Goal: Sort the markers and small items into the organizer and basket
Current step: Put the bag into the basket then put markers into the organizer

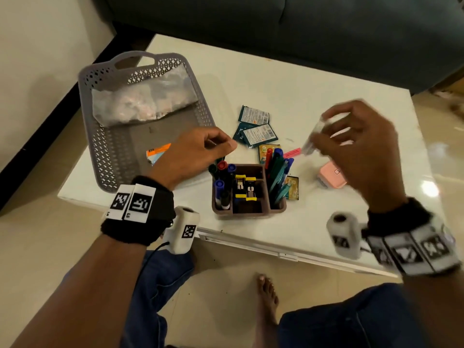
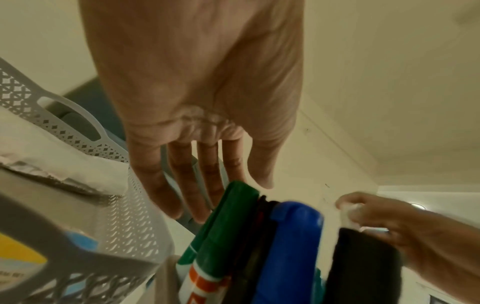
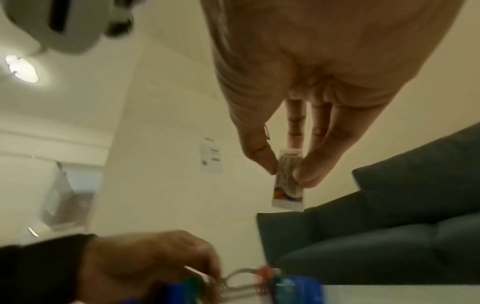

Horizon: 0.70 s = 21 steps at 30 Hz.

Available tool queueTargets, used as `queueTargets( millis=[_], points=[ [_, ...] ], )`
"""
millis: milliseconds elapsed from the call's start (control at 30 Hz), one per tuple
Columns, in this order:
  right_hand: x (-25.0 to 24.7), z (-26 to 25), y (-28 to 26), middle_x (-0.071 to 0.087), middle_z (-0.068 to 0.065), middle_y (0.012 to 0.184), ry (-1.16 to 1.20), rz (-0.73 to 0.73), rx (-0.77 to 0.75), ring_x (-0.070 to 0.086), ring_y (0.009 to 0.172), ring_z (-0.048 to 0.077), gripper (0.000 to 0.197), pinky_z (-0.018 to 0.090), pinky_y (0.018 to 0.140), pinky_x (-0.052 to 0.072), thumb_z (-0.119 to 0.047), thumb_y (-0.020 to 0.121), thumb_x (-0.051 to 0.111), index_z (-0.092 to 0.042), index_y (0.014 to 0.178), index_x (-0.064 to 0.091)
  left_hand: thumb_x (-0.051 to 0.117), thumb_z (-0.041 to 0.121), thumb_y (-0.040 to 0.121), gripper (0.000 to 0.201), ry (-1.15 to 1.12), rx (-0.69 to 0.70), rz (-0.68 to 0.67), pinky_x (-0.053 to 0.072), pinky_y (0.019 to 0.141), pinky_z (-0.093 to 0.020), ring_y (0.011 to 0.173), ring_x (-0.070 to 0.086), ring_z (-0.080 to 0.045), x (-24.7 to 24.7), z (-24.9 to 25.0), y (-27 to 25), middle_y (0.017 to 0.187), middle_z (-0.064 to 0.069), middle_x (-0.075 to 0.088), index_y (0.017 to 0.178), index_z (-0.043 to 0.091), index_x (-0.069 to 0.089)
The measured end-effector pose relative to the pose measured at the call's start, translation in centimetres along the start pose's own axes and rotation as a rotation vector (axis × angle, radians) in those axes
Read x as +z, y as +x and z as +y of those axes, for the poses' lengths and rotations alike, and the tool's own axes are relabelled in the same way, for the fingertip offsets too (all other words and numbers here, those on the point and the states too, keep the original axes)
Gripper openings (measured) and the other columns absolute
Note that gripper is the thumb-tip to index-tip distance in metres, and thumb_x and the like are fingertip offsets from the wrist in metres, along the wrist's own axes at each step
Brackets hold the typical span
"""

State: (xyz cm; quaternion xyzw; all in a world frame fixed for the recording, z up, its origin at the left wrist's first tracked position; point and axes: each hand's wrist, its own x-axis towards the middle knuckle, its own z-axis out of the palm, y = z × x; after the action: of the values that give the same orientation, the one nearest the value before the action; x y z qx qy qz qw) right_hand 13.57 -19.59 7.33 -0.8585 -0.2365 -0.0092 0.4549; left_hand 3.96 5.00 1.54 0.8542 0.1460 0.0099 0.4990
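White tabletop (image 1: 313, 101) before a dark sofa (image 1: 251, 23), midway through a tidy-up: a person's right hand (image 1: 356, 144) pinches a small pale sachet (image 3: 288, 181) between thumb and fingertips, lifted clear of the surface above and to the right of the brown organizer (image 1: 251, 212). Their left hand (image 1: 198, 149) hovers over the organizer's left compartment, just above the upright marker caps (image 1: 222, 167), fingers hanging loose and holding nothing. Markers and pens already fill the organizer's outer sections, with yellow-and-black clips (image 1: 244, 188) in the middle. A grey perforated basket (image 1: 105, 151) at left holds a clear plastic bag (image 1: 140, 104) and an orange packet (image 1: 157, 153). Teal packets (image 1: 254, 126), a pink item (image 1: 292, 152) and a pink block (image 1: 331, 175) remain loose on the table. Judging from this, the step in hand is carrying the sachet to a container; the next move likely calls for a crossing over the markers to the basket without knocking them. Motion blur smears the right hand in the head view, and the sachet's print cannot be read.
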Motion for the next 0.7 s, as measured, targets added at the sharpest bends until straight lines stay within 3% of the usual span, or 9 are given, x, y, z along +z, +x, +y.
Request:
queueTargets(
  millis=[100,200,300,400,567,700],
  points=[
    [2.6,-1.9,-5.3,0.071,-0.008,0.074,0.014,-0.117,-0.059,0.070,0.066,0.007,0.022,0.036,0.064,0.059,-0.018,0.079,0.078,-0.023,0.092,0.062,0.059,0.051,0.089,0.034,0.031,-0.027,-0.182,0.048,0.076,-0.016,0.085,0.064,0.003,0.2,-0.1,-0.3,0.096,0.012,0.072,0.103,0.023,0.073],
    [5.0,-0.9,-7.8,0.066,-0.012,0.078,-0.199,-0.184,-0.167,0.066,0.066,0.006,0.024,0.029,0.057,0.056,-0.028,0.082,0.077,-0.024,0.087,0.054,0.062,0.049,0.086,0.034,-0.004,-0.005,-0.186,0.047,0.078,-0.008,0.091,0.065,0.002,0.3,0.2,-0.7,0.099,0.010,0.073,0.101,0.021,0.074],
    [5.5,-0.4,-8.5,0.057,-0.010,0.074,-0.355,-0.204,-0.250,0.059,0.059,0.010,0.028,0.021,0.051,0.047,-0.031,0.083,0.076,-0.023,0.083,0.049,0.063,0.047,0.086,0.033,-0.045,-0.012,-0.185,0.045,0.074,-0.004,0.086,0.065,0.004,0.2,0.1,-1.1,0.096,0.008,0.073,0.101,0.019,0.073],
    [5.5,-0.7,-8.9,0.053,-0.010,0.072,-0.406,-0.277,-0.301,0.052,0.055,0.010,0.025,0.024,0.050,0.048,-0.030,0.086,0.072,-0.022,0.084,0.048,0.062,0.043,0.090,0.032,-0.060,-0.023,-0.193,0.046,0.071,-0.004,0.078,0.063,0.008,0.2,-0.2,-1.2,0.094,0.005,0.073,0.102,0.016,0.073],
    [6.1,-0.8,-8.8,0.051,-0.009,0.073,-0.479,-0.349,-0.348,0.051,0.053,0.013,0.022,0.028,0.047,0.050,-0.022,0.084,0.069,-0.020,0.089,0.048,0.055,0.060,0.079,0.052,-0.055,-0.034,-0.191,0.052,0.086,-0.024,0.095,0.067,-0.006,-0.2,-0.2,-0.9,0.101,0.005,0.073,0.106,0.019,0.072],
    [7.9,0.2,-9.0,0.062,0.001,0.084,-0.591,-0.336,-0.371,0.063,0.065,0.025,0.026,0.034,0.046,0.053,-0.023,0.084,0.069,-0.016,0.102,0.051,0.064,0.053,0.075,0.049,-0.041,-0.013,-0.281,0.050,0.088,-0.020,0.101,0.063,-0.003,-0.3,0.3,-1.1,0.110,0.008,0.067,0.116,0.026,0.066]
  ],
)
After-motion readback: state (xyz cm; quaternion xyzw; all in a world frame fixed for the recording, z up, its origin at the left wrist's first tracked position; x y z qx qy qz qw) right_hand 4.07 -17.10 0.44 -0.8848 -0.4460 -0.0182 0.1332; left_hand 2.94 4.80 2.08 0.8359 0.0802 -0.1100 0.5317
